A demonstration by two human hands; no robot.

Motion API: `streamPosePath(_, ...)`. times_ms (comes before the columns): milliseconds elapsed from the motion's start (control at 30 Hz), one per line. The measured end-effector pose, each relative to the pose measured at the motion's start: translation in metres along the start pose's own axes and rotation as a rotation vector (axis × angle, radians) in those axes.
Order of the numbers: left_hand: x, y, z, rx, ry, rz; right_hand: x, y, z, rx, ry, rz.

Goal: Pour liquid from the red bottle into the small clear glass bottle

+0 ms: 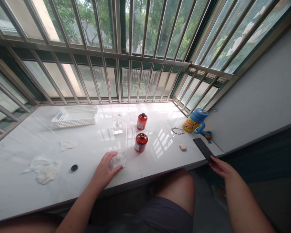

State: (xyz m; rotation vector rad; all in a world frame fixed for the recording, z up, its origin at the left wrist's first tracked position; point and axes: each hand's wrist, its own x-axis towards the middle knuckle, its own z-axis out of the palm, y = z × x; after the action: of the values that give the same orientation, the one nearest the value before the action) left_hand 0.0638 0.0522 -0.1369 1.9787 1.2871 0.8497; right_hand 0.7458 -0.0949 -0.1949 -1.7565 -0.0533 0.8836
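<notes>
My left hand [104, 169] curls over a small square clear glass bottle [118, 160] near the front edge of the white marble sill [160, 158]. My right hand [220, 167] is at the sill's right front corner, its fingertips on the near end of a black smartphone [203, 149]. Two red bottles with dark caps stand on the sill, one [141, 143] close to my left hand and one [142, 121] behind it. A second clear glass bottle [118, 127] stands further back. A small black cap [74, 167] lies to the left of my left hand.
Crumpled white tissues [46, 169] and a white plastic basket [75, 116] lie at the left. A blue-and-yellow cup [195, 120], keys [207, 136] and a pale lump [183, 147] sit at the right. Metal window bars [111, 64] and a wall [257, 81] bound the sill.
</notes>
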Motion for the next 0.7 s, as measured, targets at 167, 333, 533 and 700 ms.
streamPosePath(167, 0.0, 0.001, 0.0, 0.02, 0.0, 0.004, 0.003, 0.001, -0.002, 0.065, 0.004, 0.024)
streamPosePath(333, 0.0, 0.002, 0.0, 0.041, 0.006, 0.01, 0.004, 0.002, -0.001, 0.083, 0.0, 0.021)
streamPosePath(533, -0.001, 0.001, 0.0, 0.032, -0.004, 0.0, -0.001, 0.002, 0.004, 0.073, -0.012, 0.003)
streamPosePath(700, -0.001, -0.001, 0.001, 0.017, -0.015, -0.004, -0.01, -0.002, 0.01, 0.045, -0.006, -0.028)
